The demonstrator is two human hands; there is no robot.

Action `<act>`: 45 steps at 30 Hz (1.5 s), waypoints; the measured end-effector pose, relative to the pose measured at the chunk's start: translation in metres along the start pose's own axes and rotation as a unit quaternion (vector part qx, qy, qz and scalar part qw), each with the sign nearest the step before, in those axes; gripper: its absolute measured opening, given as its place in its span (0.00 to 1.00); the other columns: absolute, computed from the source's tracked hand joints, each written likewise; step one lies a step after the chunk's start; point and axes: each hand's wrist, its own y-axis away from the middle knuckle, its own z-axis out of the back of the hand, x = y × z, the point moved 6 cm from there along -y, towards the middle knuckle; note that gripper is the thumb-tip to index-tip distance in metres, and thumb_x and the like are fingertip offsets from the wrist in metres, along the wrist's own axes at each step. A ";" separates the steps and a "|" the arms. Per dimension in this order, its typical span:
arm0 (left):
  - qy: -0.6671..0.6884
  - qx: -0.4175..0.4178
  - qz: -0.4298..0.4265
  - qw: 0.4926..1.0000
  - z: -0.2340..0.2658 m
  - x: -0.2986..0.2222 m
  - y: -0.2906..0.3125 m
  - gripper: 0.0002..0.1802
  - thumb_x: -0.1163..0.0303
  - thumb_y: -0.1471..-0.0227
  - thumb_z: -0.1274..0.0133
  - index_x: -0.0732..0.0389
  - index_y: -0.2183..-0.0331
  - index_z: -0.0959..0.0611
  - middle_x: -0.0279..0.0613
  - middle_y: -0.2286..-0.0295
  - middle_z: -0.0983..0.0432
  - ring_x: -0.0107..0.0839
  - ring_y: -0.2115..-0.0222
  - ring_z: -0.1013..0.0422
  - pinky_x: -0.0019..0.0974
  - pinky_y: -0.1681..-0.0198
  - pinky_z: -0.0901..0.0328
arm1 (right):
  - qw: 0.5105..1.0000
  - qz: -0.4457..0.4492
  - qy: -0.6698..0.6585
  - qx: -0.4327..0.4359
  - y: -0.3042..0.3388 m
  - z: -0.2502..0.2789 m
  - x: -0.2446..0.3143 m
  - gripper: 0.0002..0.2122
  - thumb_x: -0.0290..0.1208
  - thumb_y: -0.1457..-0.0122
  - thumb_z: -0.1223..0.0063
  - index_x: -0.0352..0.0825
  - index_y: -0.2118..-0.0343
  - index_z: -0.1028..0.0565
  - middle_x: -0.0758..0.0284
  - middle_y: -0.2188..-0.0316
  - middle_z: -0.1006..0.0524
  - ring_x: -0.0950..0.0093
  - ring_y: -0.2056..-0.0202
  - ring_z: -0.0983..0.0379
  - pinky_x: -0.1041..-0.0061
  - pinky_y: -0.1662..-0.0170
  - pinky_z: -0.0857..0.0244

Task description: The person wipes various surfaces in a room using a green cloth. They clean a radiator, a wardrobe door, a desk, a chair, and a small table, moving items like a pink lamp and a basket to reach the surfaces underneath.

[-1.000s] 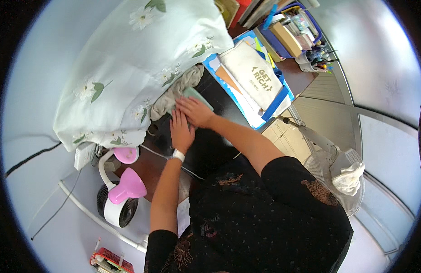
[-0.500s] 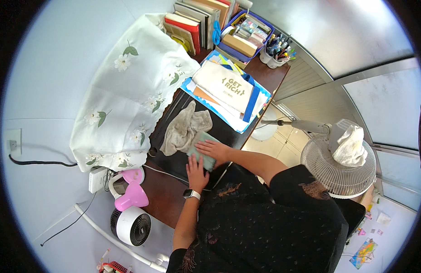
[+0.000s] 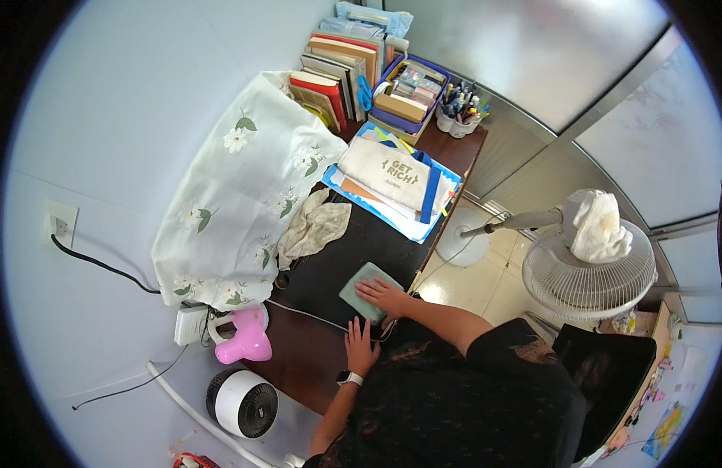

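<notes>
A pale green, flat, rounded-square item (image 3: pixel 366 274), perhaps a folded cloth, lies on the black desk mat near its front edge. My right hand (image 3: pixel 384 299) rests palm down on it, fingers stretched out. Close by on the left, my left hand (image 3: pixel 362 349) lies flat at the front edge of the mat, fingers extended and holding nothing, beside a thin white cable (image 3: pixel 310 313). A crumpled beige cloth (image 3: pixel 318 226) sits farther back on the mat, against the flowered white cover (image 3: pixel 221 195).
A canvas bag (image 3: pixel 388 173) lies on papers at the back right. Behind it stand books (image 3: pixel 326 97), a blue basket (image 3: pixel 404 113) and a pen holder (image 3: pixel 458 117). On the left are a pink lamp (image 3: pixel 244 343) and a small fan (image 3: pixel 248 405). A standing fan (image 3: pixel 591 273) is at the right.
The green item and my right hand have moved away from the beige cloth, toward the desk's front edge. My left hand has come off the green item. The whole view has shifted slightly.
</notes>
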 end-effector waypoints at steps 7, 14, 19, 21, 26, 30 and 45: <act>-0.076 0.023 -0.007 0.997 -0.001 0.014 0.012 0.39 0.57 0.48 0.45 0.56 0.38 0.39 0.50 0.36 0.55 0.51 0.35 0.57 0.59 0.38 0.57 | 0.984 0.011 0.168 0.056 0.030 0.004 -0.014 0.58 0.40 0.65 0.29 0.42 0.32 0.58 0.65 0.30 0.61 0.67 0.31 0.65 0.48 0.33 0.69; -0.020 -0.066 0.096 0.993 0.019 0.053 0.026 0.34 0.57 0.50 0.46 0.56 0.43 0.32 0.51 0.37 0.51 0.51 0.36 0.54 0.61 0.37 0.61 | 0.972 0.230 0.045 0.000 0.030 -0.026 -0.028 0.28 0.26 0.55 0.39 0.38 0.48 0.32 0.56 0.40 0.38 0.61 0.37 0.46 0.52 0.36 0.53; -0.029 -0.081 0.131 0.988 0.036 0.019 -0.018 0.32 0.61 0.51 0.45 0.57 0.45 0.30 0.54 0.39 0.47 0.52 0.37 0.52 0.64 0.38 0.63 | 0.865 -0.006 -0.472 -0.170 -0.017 0.135 -0.092 0.22 0.16 0.55 0.50 0.36 0.53 0.32 0.53 0.58 0.25 0.56 0.54 0.28 0.61 0.54 0.35; -0.016 -0.128 0.132 0.983 0.055 -0.003 -0.061 0.32 0.63 0.51 0.46 0.57 0.44 0.31 0.56 0.40 0.47 0.54 0.38 0.51 0.65 0.39 0.58 | 0.874 -0.065 -0.402 -0.266 -0.012 0.251 -0.124 0.27 0.14 0.54 0.53 0.36 0.47 0.34 0.53 0.53 0.27 0.55 0.51 0.30 0.63 0.47 0.36; 0.187 -0.267 0.224 0.918 0.069 0.014 -0.198 0.38 0.56 0.49 0.46 0.61 0.41 0.39 0.65 0.40 0.50 0.60 0.39 0.51 0.65 0.41 0.53 | 0.868 -0.014 -0.029 -0.495 0.072 0.406 -0.212 0.30 0.21 0.56 0.40 0.34 0.45 0.34 0.57 0.41 0.35 0.56 0.40 0.42 0.57 0.38 0.49; 0.200 -0.042 0.534 0.820 0.077 0.007 -0.298 0.69 0.30 0.57 0.47 0.61 0.36 0.69 0.77 0.41 0.82 0.79 0.40 0.74 0.70 0.42 0.56 | 0.921 -0.209 0.035 -0.326 0.111 0.292 -0.326 0.32 0.11 0.55 0.56 0.38 0.42 0.36 0.60 0.37 0.42 0.58 0.36 0.49 0.54 0.35 0.54; 0.207 0.104 0.563 0.793 0.064 0.030 -0.328 0.87 0.38 0.70 0.31 0.64 0.43 0.85 0.86 0.44 0.82 0.76 0.39 0.72 0.64 0.38 0.60 | 0.906 -0.320 -0.069 -0.267 0.060 0.223 -0.421 0.33 0.11 0.58 0.52 0.35 0.43 0.35 0.58 0.37 0.43 0.57 0.36 0.49 0.56 0.35 0.52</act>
